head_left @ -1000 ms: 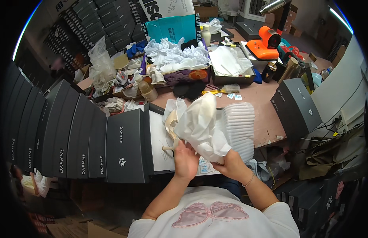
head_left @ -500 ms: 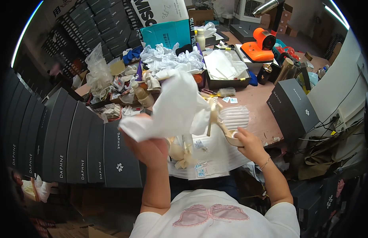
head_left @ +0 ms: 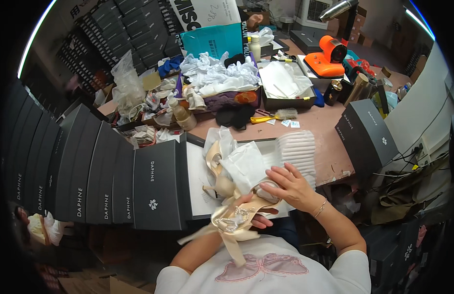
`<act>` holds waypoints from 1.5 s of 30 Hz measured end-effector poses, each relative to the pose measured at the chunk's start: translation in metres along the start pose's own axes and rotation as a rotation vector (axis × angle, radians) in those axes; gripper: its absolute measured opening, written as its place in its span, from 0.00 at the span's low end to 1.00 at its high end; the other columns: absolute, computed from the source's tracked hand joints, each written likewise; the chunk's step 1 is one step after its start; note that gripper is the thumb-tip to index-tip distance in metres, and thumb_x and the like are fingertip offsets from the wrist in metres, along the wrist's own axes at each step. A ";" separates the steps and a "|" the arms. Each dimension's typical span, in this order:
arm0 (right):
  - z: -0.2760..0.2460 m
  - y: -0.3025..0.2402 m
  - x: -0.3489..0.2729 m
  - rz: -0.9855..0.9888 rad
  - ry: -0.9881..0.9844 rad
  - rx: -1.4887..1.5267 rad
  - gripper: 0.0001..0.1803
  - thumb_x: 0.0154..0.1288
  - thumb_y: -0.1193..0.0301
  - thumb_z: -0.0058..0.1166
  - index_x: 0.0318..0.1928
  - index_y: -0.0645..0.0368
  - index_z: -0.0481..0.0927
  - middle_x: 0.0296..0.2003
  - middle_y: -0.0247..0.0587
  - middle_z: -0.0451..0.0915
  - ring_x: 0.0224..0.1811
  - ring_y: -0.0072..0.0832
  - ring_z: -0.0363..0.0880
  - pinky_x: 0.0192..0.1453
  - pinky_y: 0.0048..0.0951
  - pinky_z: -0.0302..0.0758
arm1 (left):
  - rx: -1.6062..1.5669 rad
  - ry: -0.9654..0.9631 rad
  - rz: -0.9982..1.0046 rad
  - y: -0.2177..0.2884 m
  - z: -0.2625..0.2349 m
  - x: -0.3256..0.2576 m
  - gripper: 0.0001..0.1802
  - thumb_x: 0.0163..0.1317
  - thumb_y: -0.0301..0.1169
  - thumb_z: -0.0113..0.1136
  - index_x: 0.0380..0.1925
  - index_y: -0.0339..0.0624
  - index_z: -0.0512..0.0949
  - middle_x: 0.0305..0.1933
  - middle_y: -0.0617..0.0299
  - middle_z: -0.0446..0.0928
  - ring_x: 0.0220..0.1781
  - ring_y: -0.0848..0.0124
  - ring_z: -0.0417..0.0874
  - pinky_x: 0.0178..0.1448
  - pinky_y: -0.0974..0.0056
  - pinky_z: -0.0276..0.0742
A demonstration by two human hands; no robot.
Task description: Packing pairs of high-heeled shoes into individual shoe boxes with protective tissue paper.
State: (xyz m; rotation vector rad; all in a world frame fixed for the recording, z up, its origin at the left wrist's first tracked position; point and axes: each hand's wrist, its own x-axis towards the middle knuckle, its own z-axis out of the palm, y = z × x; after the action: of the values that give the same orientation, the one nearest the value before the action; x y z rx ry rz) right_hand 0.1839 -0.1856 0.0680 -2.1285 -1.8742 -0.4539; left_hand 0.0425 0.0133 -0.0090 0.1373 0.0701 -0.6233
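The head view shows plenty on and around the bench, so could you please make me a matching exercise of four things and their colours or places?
Column one:
1. Ornamented beige shoe
2. Ridged padding
3. Brush
4. Rounded desktop device

Column two:
A. Bright orange
B. White all over
C. In the left hand, with the right hand over its other end
D. Yellow-handled

Right pairs: 1-C, 2-B, 3-D, 4-A.

Beige shoe in left grip
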 end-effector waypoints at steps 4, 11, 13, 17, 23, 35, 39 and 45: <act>0.020 -0.012 0.012 0.180 0.042 0.234 0.25 0.54 0.70 0.58 0.56 0.47 0.75 0.52 0.39 0.74 0.56 0.35 0.72 0.60 0.41 0.66 | -0.117 0.063 0.394 -0.026 -0.006 -0.015 0.35 0.68 0.46 0.49 0.67 0.33 0.57 0.60 0.34 0.68 0.47 0.52 0.83 0.46 0.54 0.86; 0.052 -0.059 0.048 0.227 0.045 0.318 0.21 0.53 0.66 0.62 0.49 0.55 0.76 0.42 0.35 0.75 0.48 0.33 0.73 0.49 0.35 0.66 | 0.327 0.581 0.558 -0.049 0.007 -0.021 0.22 0.68 0.40 0.46 0.56 0.37 0.67 0.48 0.53 0.77 0.48 0.67 0.82 0.54 0.60 0.79; 0.052 -0.066 0.048 0.336 -0.027 0.440 0.23 0.54 0.65 0.64 0.50 0.56 0.77 0.44 0.41 0.75 0.47 0.38 0.74 0.51 0.36 0.67 | 0.369 0.648 0.601 -0.056 0.001 -0.022 0.21 0.68 0.39 0.46 0.55 0.37 0.68 0.47 0.55 0.77 0.48 0.67 0.82 0.56 0.61 0.78; 0.040 -0.061 0.046 0.468 -0.138 0.729 0.26 0.57 0.61 0.64 0.53 0.61 0.75 0.46 0.47 0.74 0.48 0.43 0.73 0.53 0.39 0.69 | 0.608 0.695 0.604 -0.051 0.027 -0.026 0.27 0.73 0.41 0.44 0.66 0.40 0.56 0.60 0.56 0.68 0.56 0.68 0.77 0.58 0.62 0.77; 0.044 -0.074 0.031 0.443 -0.045 0.772 0.31 0.59 0.58 0.63 0.57 0.63 0.70 0.51 0.54 0.72 0.51 0.48 0.72 0.57 0.38 0.70 | 0.345 0.560 0.581 -0.049 0.023 -0.028 0.31 0.75 0.50 0.34 0.68 0.42 0.52 0.66 0.53 0.63 0.67 0.62 0.67 0.71 0.53 0.62; 0.036 -0.077 0.028 0.567 -0.064 0.961 0.33 0.57 0.58 0.65 0.58 0.63 0.70 0.45 0.50 0.71 0.42 0.38 0.76 0.48 0.33 0.75 | 0.370 0.684 0.807 -0.069 0.034 -0.005 0.27 0.76 0.46 0.31 0.69 0.45 0.51 0.68 0.55 0.60 0.69 0.63 0.63 0.72 0.53 0.59; 0.037 -0.075 0.034 0.622 -0.125 1.103 0.33 0.57 0.56 0.64 0.56 0.65 0.71 0.43 0.51 0.73 0.37 0.38 0.79 0.39 0.31 0.77 | 0.399 0.598 0.834 -0.066 0.037 -0.006 0.25 0.77 0.42 0.31 0.70 0.52 0.48 0.69 0.59 0.58 0.70 0.64 0.62 0.70 0.54 0.60; 0.045 -0.064 0.029 0.584 -0.050 0.897 0.27 0.52 0.60 0.68 0.49 0.64 0.77 0.29 0.44 0.75 0.29 0.29 0.77 0.35 0.28 0.74 | 0.435 0.666 0.964 -0.033 0.039 -0.014 0.30 0.75 0.49 0.32 0.68 0.42 0.55 0.66 0.54 0.65 0.67 0.62 0.66 0.62 0.53 0.72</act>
State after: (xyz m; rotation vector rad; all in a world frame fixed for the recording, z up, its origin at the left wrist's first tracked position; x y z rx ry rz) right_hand 0.1259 -0.1331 0.0386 -1.8672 -1.0389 0.4848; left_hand 0.0127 -0.0106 0.0272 0.7469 0.4804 0.4029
